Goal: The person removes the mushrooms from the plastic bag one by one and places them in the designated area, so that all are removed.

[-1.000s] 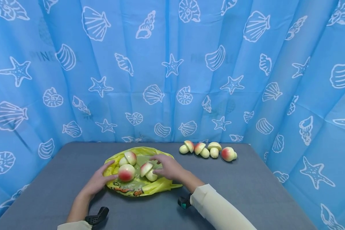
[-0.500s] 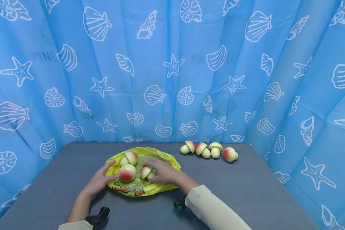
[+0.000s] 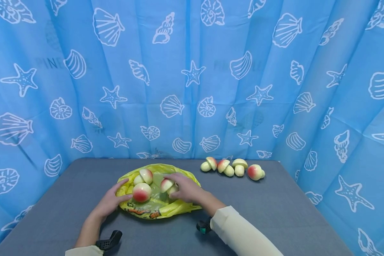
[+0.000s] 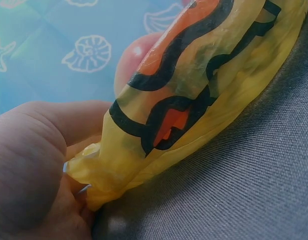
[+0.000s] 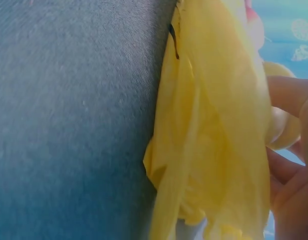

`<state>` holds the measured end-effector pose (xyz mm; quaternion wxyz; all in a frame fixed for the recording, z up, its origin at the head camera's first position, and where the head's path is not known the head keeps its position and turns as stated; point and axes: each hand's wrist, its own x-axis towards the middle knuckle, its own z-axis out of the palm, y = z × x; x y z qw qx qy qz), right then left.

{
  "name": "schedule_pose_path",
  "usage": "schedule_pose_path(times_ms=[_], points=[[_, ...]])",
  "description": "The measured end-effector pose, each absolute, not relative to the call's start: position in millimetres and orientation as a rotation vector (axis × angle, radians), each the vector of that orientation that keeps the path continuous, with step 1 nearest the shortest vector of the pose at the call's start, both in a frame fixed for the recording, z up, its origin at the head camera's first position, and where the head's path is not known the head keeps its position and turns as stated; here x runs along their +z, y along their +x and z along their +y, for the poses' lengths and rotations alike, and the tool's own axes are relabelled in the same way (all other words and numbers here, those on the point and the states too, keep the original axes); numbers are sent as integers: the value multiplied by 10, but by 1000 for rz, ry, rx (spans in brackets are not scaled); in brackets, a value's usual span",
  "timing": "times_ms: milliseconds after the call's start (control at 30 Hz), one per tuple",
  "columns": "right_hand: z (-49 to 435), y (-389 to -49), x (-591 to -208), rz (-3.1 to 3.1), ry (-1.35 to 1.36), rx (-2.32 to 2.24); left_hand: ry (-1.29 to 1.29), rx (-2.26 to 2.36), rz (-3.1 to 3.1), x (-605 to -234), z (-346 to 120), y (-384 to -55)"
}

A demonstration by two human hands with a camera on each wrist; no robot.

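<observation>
A red-and-cream mushroom (image 3: pixel 166 184), stem partly hidden, is pinched by the right hand (image 3: pixel 188 188) at the mouth of the yellow bag (image 3: pixel 171 210). The left hand (image 3: pixel 111 196) spreads its fingers at the rim; whether they pinch it, I cannot tell.

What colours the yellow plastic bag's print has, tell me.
The print is orange-red with black outlines; the left wrist view shows it best.

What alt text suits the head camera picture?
A right hand grips a red-and-cream mushroom at an open yellow plastic bag containing two more; the left hand holds the bag's rim. Four similar mushrooms lie on a grey table before a blue shell-patterned curtain.
</observation>
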<state>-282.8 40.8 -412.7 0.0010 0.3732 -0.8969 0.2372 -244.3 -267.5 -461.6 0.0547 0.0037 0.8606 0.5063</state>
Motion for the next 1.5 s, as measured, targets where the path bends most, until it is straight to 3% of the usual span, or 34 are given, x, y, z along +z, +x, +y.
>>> schedule_pose_path(times_ms=[767, 1500], points=[[940, -2947, -4160, -2509, 793, 954, 19, 1567, 2586, -4618, -2672, -2462], [1519, -3047, -4417, -2498, 724, 869, 9, 1516, 2617, -4614, -2651, -2471]])
